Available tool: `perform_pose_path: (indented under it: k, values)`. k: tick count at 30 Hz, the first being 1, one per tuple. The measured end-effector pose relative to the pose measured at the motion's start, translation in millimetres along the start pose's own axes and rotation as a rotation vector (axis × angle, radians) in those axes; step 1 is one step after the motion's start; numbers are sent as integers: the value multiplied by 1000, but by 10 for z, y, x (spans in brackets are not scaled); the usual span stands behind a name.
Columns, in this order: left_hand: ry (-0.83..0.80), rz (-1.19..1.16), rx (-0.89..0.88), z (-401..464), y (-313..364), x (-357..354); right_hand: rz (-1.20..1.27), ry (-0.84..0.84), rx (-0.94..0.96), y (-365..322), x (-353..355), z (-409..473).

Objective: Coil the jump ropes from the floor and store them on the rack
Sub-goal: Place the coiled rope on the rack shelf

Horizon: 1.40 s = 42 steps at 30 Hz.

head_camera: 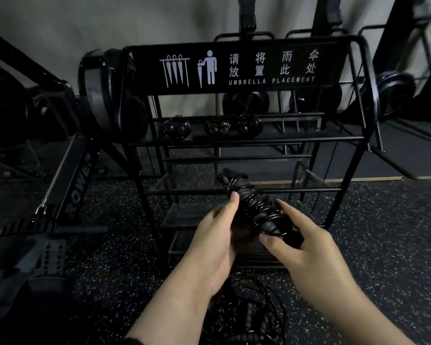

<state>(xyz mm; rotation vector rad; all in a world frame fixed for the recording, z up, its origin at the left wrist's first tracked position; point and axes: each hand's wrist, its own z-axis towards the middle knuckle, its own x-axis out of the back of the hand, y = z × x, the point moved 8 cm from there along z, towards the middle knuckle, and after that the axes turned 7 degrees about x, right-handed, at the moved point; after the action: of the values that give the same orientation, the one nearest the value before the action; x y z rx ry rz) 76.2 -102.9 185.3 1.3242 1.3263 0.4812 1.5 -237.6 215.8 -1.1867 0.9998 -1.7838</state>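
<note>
1. Left hand [218, 227] grips the coiled jump rope [253, 207] from the left; thumb lies up along the bundle, the other fingers are hidden behind it.
2. Right hand [301, 235] pinches the near end of the same bundle, thumb on the near side and index finger laid on top of the cord loops.
3. The rope is black, cord wound many times round its dark handles. Both hands hold it in the air, tilted, far end pointing up and away, just in front of the rack [244, 139].
4. It overlaps a lower front bar of the rack; can't tell whether it touches.
5. More loose black rope [256, 317] lies on the floor [383, 245] under the forearms, cord tangled, ribbed handles partly visible.
6. Rack is a black metal frame w/ several horizontal bars and a sign panel [237, 68] on top reading "UMBRELLA PLACEMENT", plus pictograms and Chinese text.
7. Three dark coiled bundles [215, 127] hang in a row on an upper rear bar of the rack; too dark for detail.
8. Rowing machine [79, 185] marked "ROWER" stands left of the rack. Floor is black speckled rubber.
9. More dark gym gear behind the rack, against the pale wall [85, 21].
</note>
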Motion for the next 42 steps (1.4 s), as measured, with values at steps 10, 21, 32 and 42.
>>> perform_pose_path:
  k: [10, 21, 32, 42]
  values:
    - [258, 131, -245, 428, 751, 271, -316, 222, 80, -362, 722, 1171]
    - [312, 120, -250, 712, 763, 687, -728, 196, -52, -152, 683, 2648]
    - [308, 124, -198, 817, 598, 682, -902, 99, -197, 196, 650, 2861]
    - [287, 166, -204, 852, 529, 612, -905, 45, -120, 291, 713, 2907]
